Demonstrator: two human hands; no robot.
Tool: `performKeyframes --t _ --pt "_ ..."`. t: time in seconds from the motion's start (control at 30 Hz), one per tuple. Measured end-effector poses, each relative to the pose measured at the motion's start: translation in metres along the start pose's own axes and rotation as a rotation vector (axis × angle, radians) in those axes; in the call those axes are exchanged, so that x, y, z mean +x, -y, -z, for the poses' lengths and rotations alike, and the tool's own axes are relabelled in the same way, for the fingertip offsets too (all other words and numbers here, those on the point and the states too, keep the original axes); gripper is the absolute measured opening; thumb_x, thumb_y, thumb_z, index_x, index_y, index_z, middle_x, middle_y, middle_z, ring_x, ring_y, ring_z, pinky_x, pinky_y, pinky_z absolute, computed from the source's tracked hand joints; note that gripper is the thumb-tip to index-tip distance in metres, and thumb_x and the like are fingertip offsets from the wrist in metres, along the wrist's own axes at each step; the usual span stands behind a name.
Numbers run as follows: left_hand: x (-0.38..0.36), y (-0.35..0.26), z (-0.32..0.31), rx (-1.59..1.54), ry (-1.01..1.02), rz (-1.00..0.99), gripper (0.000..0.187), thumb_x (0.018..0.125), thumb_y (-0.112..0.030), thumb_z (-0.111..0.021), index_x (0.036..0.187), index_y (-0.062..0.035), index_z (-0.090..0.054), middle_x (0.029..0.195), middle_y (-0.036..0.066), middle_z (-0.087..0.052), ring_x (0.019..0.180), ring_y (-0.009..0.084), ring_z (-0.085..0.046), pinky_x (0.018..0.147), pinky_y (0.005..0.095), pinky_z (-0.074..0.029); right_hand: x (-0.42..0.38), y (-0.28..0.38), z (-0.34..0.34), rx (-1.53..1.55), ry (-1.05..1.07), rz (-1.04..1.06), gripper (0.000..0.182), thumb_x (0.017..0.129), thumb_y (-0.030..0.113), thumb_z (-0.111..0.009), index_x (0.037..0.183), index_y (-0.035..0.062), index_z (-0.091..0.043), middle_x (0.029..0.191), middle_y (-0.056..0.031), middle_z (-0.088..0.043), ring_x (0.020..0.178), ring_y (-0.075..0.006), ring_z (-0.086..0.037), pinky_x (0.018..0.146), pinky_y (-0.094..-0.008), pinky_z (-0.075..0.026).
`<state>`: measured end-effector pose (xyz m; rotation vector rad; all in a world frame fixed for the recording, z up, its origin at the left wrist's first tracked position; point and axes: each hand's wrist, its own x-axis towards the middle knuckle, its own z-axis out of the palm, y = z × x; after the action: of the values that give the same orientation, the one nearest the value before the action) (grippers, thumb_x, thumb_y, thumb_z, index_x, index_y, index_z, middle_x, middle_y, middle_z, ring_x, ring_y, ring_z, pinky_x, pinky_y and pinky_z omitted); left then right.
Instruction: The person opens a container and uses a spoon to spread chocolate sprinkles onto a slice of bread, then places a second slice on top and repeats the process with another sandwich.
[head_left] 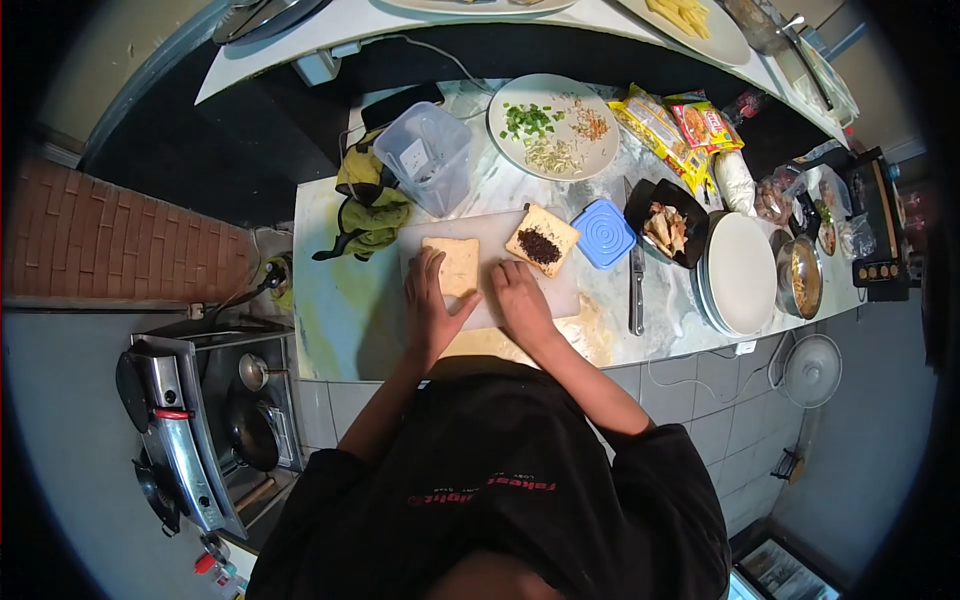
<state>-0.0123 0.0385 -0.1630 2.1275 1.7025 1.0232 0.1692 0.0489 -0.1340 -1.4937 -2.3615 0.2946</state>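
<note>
Two bread slices lie on a pale cutting board (490, 235) on the marbled counter. My left hand (430, 310) rests with spread fingers on the left edge and lower corner of the plain slice (460, 262). The other slice (543, 240) carries a dark brown crumbly heap (538, 247) at its middle. Just below that slice is my right hand (522, 300), its fingers curled close together near the slice's lower left edge; whether anything is between them is hidden. A blue square lid (604, 234) lies right of the topped slice.
Behind the board stand a clear plastic tub (428, 160) and a plate (508, 155) of chopped ingredients. To the right are a knife (637, 290), a black bowl (690, 205), stacked plates (740, 275) and a metal bowl (802, 280). A green-black cloth (372, 220) lies left.
</note>
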Motion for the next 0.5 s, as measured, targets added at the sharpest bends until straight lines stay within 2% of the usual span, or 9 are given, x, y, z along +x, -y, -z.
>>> performKeyframes --t 0.1,0.13,0.17,0.23,0.27,0.3,0.37,0.5 --pt "0.002 0.018 0.006 -0.121 0.003 0.009 0.079 0.079 -0.027 -0.083 0.142 -0.0009 -0.043 0.147 0.021 -0.043 0.135 0.0411 -0.042 0.113 0.0517 -0.034 -0.015 0.001 0.01 0.156 -0.026 -0.09 0.041 0.076 -0.007 -0.059 0.116 -0.0055 -0.06 0.118 -0.0192 -0.058 0.111 -0.0346 -0.056 0.101 -0.0423 -0.047" --pt "0.002 0.02 0.009 -0.146 -0.026 -0.013 0.063 0.086 -0.021 -0.076 0.138 -0.0002 -0.046 0.144 0.02 -0.045 0.133 0.0408 -0.045 0.111 0.0503 -0.036 -0.017 -0.001 0.012 0.223 0.059 -0.173 0.058 0.071 -0.011 -0.06 0.129 -0.0063 -0.055 0.131 -0.0216 -0.056 0.124 -0.0377 -0.052 0.108 -0.0427 -0.043" --pt "0.002 0.022 0.011 -0.159 -0.022 -0.015 0.063 0.086 -0.021 -0.076 0.138 -0.0002 -0.046 0.144 0.02 -0.045 0.133 0.0408 -0.045 0.111 0.0503 -0.036 -0.017 -0.002 0.01 0.213 0.062 -0.182 0.058 0.071 -0.011 -0.06 0.129 -0.0063 -0.055 0.131 -0.0216 -0.056 0.124 -0.0377 -0.052 0.108 -0.0427 -0.043" --pt "0.004 0.024 0.015 -0.301 0.016 -0.009 0.04 0.092 -0.01 -0.066 0.127 0.0035 -0.052 0.139 0.021 -0.049 0.128 0.0401 -0.048 0.11 0.0467 -0.037 -0.012 -0.004 0.008 0.143 -0.057 -0.034 0.065 0.073 -0.011 -0.059 0.137 -0.0057 -0.052 0.141 -0.0221 -0.052 0.132 -0.0377 -0.048 0.112 -0.042 -0.04" --pt "0.005 0.024 0.016 -0.309 -0.016 -0.028 0.018 0.097 -0.007 -0.058 0.112 0.0029 -0.058 0.136 0.021 -0.05 0.123 0.0379 -0.052 0.105 0.0446 -0.041 -0.01 -0.006 0.003 0.105 0.001 -0.004 0.07 0.074 -0.009 -0.06 0.143 -0.0049 -0.047 0.148 -0.0223 -0.047 0.138 -0.0367 -0.044 0.115 -0.0425 -0.038" --pt "0.005 0.026 0.016 -0.315 -0.013 -0.028 0.018 0.097 -0.007 -0.058 0.112 0.0029 -0.058 0.136 0.021 -0.05 0.123 0.0379 -0.052 0.105 0.0446 -0.041 -0.009 -0.005 -0.003 0.101 0.003 -0.009 0.07 0.074 -0.009 -0.06 0.143 -0.0049 -0.047 0.148 -0.0223 -0.047 0.138 -0.0367 -0.044 0.115 -0.0425 -0.038" --pt "0.002 0.033 0.016 -0.261 0.01 -0.064 0.009 0.099 -0.006 -0.056 0.102 0.0013 -0.061 0.135 0.02 -0.05 0.119 0.0363 -0.054 0.101 0.0442 -0.043 -0.011 -0.002 -0.015 0.034 0.024 0.01 0.073 0.074 -0.006 -0.062 0.145 -0.0043 -0.046 0.15 -0.022 -0.046 0.14 -0.0364 -0.043 0.116 -0.0439 -0.037" --pt "0.004 0.028 0.017 -0.303 0.061 -0.029 0.009 0.099 -0.006 -0.056 0.096 0.0006 -0.061 0.134 0.02 -0.051 0.117 0.0355 -0.055 0.1 0.0432 -0.043 -0.024 0.011 0.011 0.121 0.086 -0.088 0.065 0.073 -0.006 -0.063 0.137 -0.0052 -0.051 0.142 -0.0217 -0.051 0.133 -0.0384 -0.048 0.114 -0.0449 -0.039"
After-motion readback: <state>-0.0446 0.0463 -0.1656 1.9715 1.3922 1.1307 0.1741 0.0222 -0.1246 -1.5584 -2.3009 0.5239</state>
